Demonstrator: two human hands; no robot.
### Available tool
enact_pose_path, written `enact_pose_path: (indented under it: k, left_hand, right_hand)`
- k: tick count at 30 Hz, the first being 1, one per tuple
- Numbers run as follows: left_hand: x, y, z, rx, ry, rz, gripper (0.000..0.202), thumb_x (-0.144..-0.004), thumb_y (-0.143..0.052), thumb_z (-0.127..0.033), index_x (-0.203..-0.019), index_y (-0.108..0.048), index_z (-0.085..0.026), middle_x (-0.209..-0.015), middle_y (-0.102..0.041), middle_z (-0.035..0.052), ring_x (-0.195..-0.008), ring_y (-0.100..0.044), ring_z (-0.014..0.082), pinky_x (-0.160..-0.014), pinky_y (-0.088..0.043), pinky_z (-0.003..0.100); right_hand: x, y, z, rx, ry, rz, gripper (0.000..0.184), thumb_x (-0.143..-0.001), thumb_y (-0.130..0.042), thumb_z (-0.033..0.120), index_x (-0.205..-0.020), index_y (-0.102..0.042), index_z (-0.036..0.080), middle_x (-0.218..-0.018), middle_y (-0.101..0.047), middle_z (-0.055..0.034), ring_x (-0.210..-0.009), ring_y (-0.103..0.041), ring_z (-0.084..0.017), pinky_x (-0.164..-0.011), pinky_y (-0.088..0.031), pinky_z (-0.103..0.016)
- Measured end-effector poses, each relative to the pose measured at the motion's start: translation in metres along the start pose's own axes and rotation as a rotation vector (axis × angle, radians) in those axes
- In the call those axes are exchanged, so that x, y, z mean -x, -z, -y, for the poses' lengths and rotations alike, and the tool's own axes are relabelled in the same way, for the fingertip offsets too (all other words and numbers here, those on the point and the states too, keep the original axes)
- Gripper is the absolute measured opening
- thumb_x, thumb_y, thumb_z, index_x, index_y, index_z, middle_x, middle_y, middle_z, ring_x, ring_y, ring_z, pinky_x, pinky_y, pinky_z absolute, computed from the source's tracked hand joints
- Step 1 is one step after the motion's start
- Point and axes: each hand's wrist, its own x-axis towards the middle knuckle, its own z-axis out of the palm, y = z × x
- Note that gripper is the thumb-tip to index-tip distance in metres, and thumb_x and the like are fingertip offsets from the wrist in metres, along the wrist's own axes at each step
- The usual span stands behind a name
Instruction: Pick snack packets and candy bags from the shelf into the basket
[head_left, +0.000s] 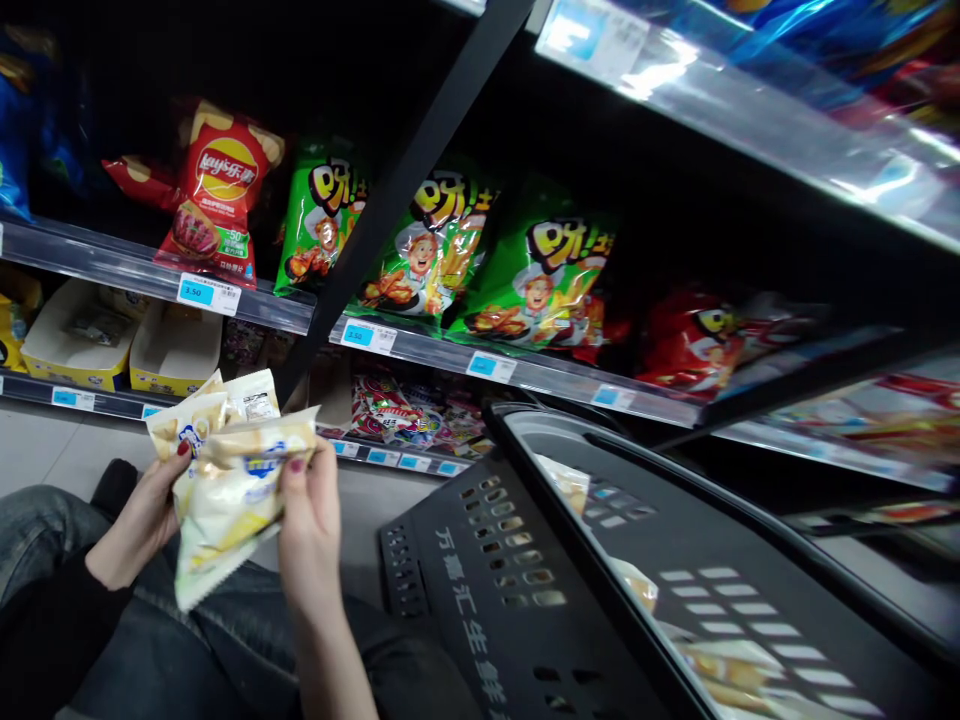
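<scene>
Cream-white and softly glossy, a plump snack packet (240, 480) sits between the two hands above the lap, to the left of a dark slotted shopping basket (517, 640). Its film shades into clear yellow toward the lower end, with a faint green tint at the bottom corner, and blue lettering crosses the upper part, too blurred to read. The packet leans, its crimped top edge toward the upper right and its flat bottom seal toward the lower left; light catches the creases across its swollen front. The right hand (309, 510) grips its right side, a red-nailed thumb pressed on the face. The left hand (142, 515) grasps from the other side, its thumb resting on similar cream packaging (187, 415) tucked just behind, which shows pale brown patches and a blue mark. A white corner with a dark printed label (256, 402) rises beside that; whether it belongs to a separate packet I cannot tell. Pale packets (735, 672) lie inside the basket. Beyond the hands, yellow-sided trays (71, 372) stand on the lower shelf, with a red chip bag (217, 190) and green bags (540, 285) above.
</scene>
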Motion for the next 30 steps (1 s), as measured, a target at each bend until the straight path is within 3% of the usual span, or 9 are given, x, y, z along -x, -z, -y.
enact_pose_path:
  k: [2, 5, 7, 10, 15, 21, 25, 30]
  left_hand:
    - [-0.005, 0.000, -0.003, 0.021, -0.080, -0.031, 0.040, -0.081, -0.048, -0.006, -0.121, -0.050, -0.014, -0.096, -0.071, 0.0089, -0.098, -0.062, 0.0252, -0.092, -0.045, 0.041]
    - [-0.009, 0.004, -0.007, 0.092, -0.098, -0.011, 0.042, -0.085, -0.044, -0.010, -0.126, -0.044, -0.017, -0.099, -0.070, 0.0091, -0.099, -0.061, 0.0247, -0.095, -0.042, 0.043]
    - [-0.009, 0.008, -0.008, 0.119, -0.056, 0.015, 0.043, -0.086, -0.042, -0.014, -0.129, -0.042, -0.018, -0.101, -0.069, 0.0097, -0.098, -0.061, 0.0252, -0.095, -0.041, 0.044]
    - [-0.009, 0.014, -0.008, 0.138, -0.022, 0.069, 0.043, -0.087, -0.041, -0.017, -0.129, -0.041, -0.021, -0.102, -0.069, 0.0092, -0.099, -0.061, 0.0258, -0.095, -0.040, 0.045]
    - [-0.007, 0.016, -0.008, 0.154, 0.033, 0.155, 0.039, -0.085, -0.043, -0.015, -0.122, -0.049, -0.024, -0.098, -0.071, 0.0054, -0.101, -0.059, 0.0249, -0.096, -0.040, 0.043]
    - [-0.001, 0.005, -0.011, 0.122, 0.010, 0.084, 0.037, -0.085, -0.040, -0.014, -0.119, -0.052, -0.024, -0.096, -0.071, 0.0044, -0.098, -0.062, 0.0251, -0.092, -0.044, 0.044]
    - [-0.001, 0.007, -0.010, 0.133, 0.013, 0.081, 0.032, -0.086, -0.036, -0.015, -0.106, -0.060, -0.020, -0.085, -0.074, 0.0049, -0.092, -0.064, 0.0243, -0.089, -0.046, 0.043]
    - [-0.005, 0.016, -0.011, 0.121, 0.035, 0.284, 0.024, -0.082, -0.044, -0.015, -0.090, -0.066, -0.020, -0.084, -0.074, 0.0051, -0.083, -0.068, 0.0240, -0.082, -0.051, 0.041]
  right_hand:
    - [-0.009, 0.015, 0.005, -0.352, -0.114, 0.133, 0.017, -0.083, -0.047, 0.036, -0.091, -0.048, 0.022, -0.072, -0.056, 0.0017, -0.053, -0.052, -0.009, -0.046, -0.041, -0.019]
    - [-0.017, 0.035, 0.004, -0.845, -0.222, 0.445, 0.018, -0.084, -0.043, 0.035, -0.089, -0.049, 0.019, -0.051, -0.045, 0.0086, -0.026, -0.030, -0.001, -0.030, -0.028, -0.012]
    - [-0.019, 0.042, -0.003, -1.121, -0.187, 0.611, 0.021, -0.088, -0.034, 0.032, -0.092, -0.047, 0.017, -0.047, -0.043, 0.0103, -0.020, -0.024, 0.001, -0.027, -0.026, -0.009]
    - [-0.019, 0.044, -0.017, -1.358, -0.095, 0.755, 0.024, -0.090, -0.025, 0.031, -0.094, -0.043, 0.017, -0.049, -0.047, 0.0090, -0.018, -0.027, 0.001, -0.025, -0.028, -0.008]
    - [-0.025, 0.044, -0.027, -1.381, -0.121, 0.820, 0.019, -0.088, -0.031, 0.034, -0.094, -0.040, 0.019, -0.053, -0.055, 0.0059, -0.018, -0.031, 0.000, -0.026, -0.033, -0.009]
    - [-0.029, 0.049, -0.029, -1.254, -0.080, 1.088, 0.017, -0.083, -0.043, 0.039, -0.082, -0.043, 0.021, -0.043, -0.052, 0.0067, -0.019, -0.036, -0.004, -0.028, -0.035, -0.012]
    - [-0.022, 0.048, -0.028, -1.165, -0.098, 1.015, 0.021, -0.081, -0.046, 0.040, -0.074, -0.044, 0.021, -0.035, -0.047, 0.0082, -0.019, -0.029, -0.003, -0.028, -0.031, -0.012]
    - [-0.025, 0.049, -0.022, -1.132, -0.080, 1.027, 0.020, -0.082, -0.046, 0.040, -0.079, -0.048, 0.021, -0.035, -0.046, 0.0096, -0.018, -0.029, -0.003, -0.027, -0.030, -0.012]
